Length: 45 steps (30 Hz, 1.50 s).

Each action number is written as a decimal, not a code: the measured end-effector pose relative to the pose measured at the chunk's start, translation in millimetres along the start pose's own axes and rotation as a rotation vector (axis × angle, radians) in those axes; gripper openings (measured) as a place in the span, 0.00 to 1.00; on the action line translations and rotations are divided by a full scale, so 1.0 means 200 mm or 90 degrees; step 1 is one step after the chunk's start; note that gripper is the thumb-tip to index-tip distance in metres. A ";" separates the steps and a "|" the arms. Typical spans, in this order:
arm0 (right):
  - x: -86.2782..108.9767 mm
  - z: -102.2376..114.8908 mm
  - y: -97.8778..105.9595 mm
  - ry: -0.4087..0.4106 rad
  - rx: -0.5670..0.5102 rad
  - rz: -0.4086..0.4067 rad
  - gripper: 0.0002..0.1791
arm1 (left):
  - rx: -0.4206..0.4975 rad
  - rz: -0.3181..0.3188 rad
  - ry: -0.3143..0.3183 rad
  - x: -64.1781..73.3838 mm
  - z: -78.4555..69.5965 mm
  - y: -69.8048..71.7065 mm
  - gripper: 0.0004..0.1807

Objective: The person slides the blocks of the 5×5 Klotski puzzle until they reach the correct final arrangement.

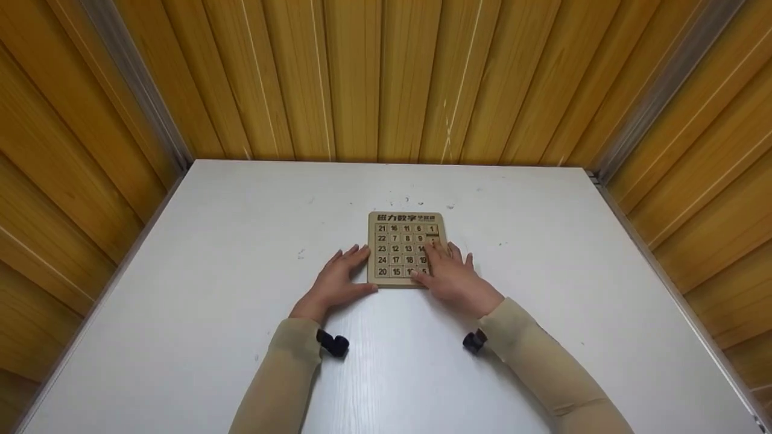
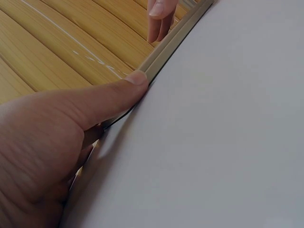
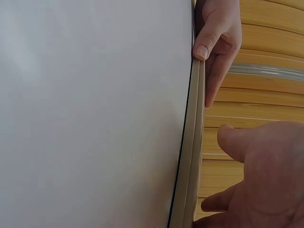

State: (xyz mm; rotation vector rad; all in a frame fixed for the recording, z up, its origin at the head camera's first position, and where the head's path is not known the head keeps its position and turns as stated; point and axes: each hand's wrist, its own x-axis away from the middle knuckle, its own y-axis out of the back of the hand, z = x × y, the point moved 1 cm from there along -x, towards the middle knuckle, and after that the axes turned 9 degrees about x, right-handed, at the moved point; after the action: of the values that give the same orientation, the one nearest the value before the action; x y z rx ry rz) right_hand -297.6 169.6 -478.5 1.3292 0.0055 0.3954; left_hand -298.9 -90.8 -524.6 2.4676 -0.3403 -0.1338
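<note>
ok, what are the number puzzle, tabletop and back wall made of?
Number puzzle: probably wood or fibreboard, matte; plain tan face and edges, dark numerals.
Tabletop: likely laminate, satin white; soft glare over fine streaky grain.
Back wall: wood-look slats, slight sheen, orange-brown grain; real timber or printed panelling, can't tell.

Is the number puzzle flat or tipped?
Flat: the number puzzle shows its numbered face upward in the head view, and its edge lies along the table in both wrist views.
</note>
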 end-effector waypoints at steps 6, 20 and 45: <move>-0.03 -0.01 0.00 -0.005 0.000 0.003 0.48 | -0.005 -0.002 -0.010 0.00 0.00 0.00 0.50; 0.17 0.04 -0.03 0.016 0.019 0.011 0.48 | -0.005 -0.003 -0.020 0.00 0.00 0.02 0.50; 0.07 0.01 -0.03 0.011 0.015 0.007 0.48 | 0.002 -0.002 -0.045 0.01 -0.01 0.01 0.50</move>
State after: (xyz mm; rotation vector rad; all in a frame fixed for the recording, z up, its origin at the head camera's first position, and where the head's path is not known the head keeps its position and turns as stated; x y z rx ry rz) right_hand -283.4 170.1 -480.3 1.3501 0.0180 0.4177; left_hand -297.5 -91.7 -522.6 2.4710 -0.3665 -0.2235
